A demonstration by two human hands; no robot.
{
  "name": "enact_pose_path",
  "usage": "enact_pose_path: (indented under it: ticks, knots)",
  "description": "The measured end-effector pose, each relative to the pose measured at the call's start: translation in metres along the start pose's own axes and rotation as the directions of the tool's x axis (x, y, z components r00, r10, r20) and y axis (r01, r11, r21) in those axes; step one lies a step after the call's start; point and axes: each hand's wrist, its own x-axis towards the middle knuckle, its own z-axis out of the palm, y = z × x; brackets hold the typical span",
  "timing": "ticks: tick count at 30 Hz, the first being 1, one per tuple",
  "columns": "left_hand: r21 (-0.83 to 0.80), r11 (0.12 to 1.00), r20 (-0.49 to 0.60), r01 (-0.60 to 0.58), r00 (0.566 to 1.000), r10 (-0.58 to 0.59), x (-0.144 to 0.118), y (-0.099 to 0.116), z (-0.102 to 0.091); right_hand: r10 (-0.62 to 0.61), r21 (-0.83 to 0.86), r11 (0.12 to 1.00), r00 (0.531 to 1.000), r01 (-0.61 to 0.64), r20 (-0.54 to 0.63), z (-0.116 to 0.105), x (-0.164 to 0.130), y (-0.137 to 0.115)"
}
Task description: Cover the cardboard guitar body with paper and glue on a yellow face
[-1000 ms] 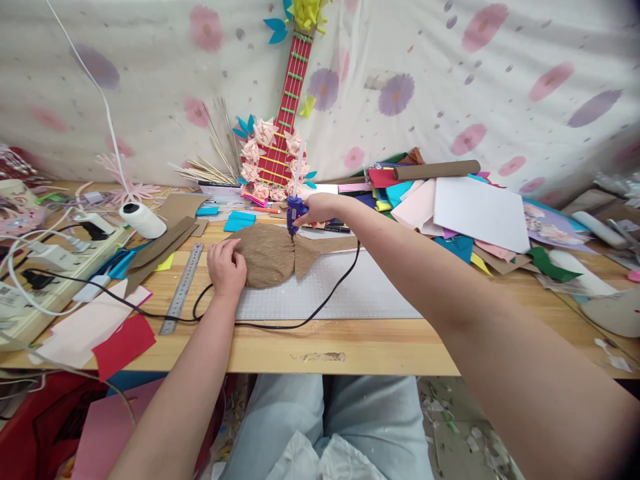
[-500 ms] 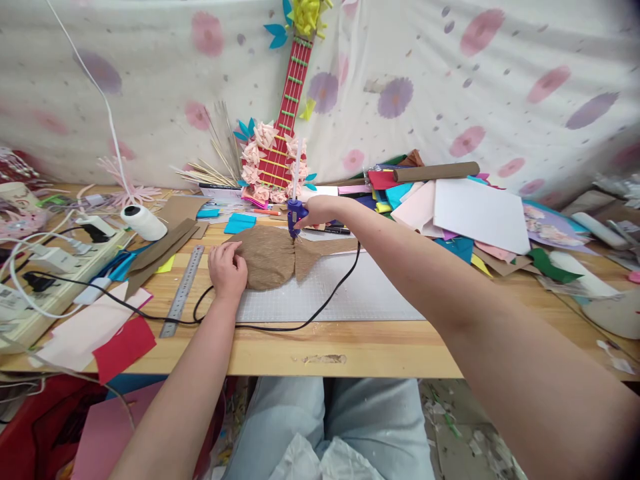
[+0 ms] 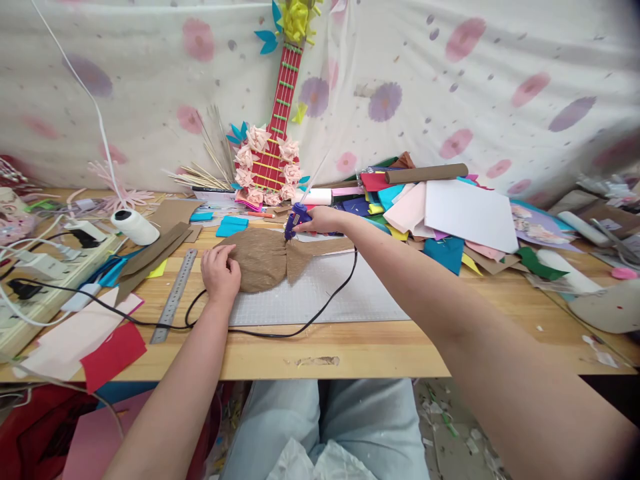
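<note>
Glue gun on the brown paper!
Right hand (image 3: 320, 219) fingers clamped round glue gun (image 3: 296, 219); left hand (image 3: 220, 272), fingers together, presses crinkled brown paper (image 3: 263, 259).

Wooden table (image 3: 360, 347) is being used as the work surface. Grey cutting mat (image 3: 350, 293) is lying at centre, with the brown crepe piece (image 3: 263, 259) on it. Steel ruler (image 3: 174, 297) and red sheet (image 3: 113, 353) are lying left; a coloured paper pile (image 3: 450, 213) right.

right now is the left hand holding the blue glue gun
No, the right hand grips the blue glue gun, while the left hand rests on the brown crinkled paper piece.
</note>
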Motion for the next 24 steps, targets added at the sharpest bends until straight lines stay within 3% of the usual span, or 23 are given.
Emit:
enact_pose_path:
  ticks: [7,12,16,19,21,24]
  knots:
    - [-0.001,1.000,0.010,0.004,1.000,-0.004,0.000,-0.001,0.001,0.019,0.224,0.975,0.998,-0.005,-0.062,0.018,-0.003,0.010]
    - [0.011,1.000,0.003,-0.015,1.000,0.015,0.000,0.000,0.000,0.080,0.439,0.898,0.964,0.040,-0.252,0.037,-0.014,0.032]
    - [0.004,1.000,0.010,-0.026,1.000,0.026,-0.001,0.000,-0.001,0.226,0.590,0.805,0.887,0.062,-0.403,0.062,-0.033,0.071]
    - [0.009,0.999,-0.006,-0.035,0.999,0.035,0.000,0.003,0.001,0.393,0.714,0.698,0.803,0.056,-0.447,0.087,-0.048,0.106]
    - [0.015,0.998,-0.003,-0.060,0.998,0.061,0.001,0.011,0.005,0.450,0.766,0.634,0.754,0.109,-0.479,0.102,-0.056,0.125]
    - [0.015,0.987,0.049,-0.157,0.987,0.156,0.003,0.032,0.015,0.571,0.795,0.604,0.666,0.056,-0.481,0.113,-0.059,0.142]
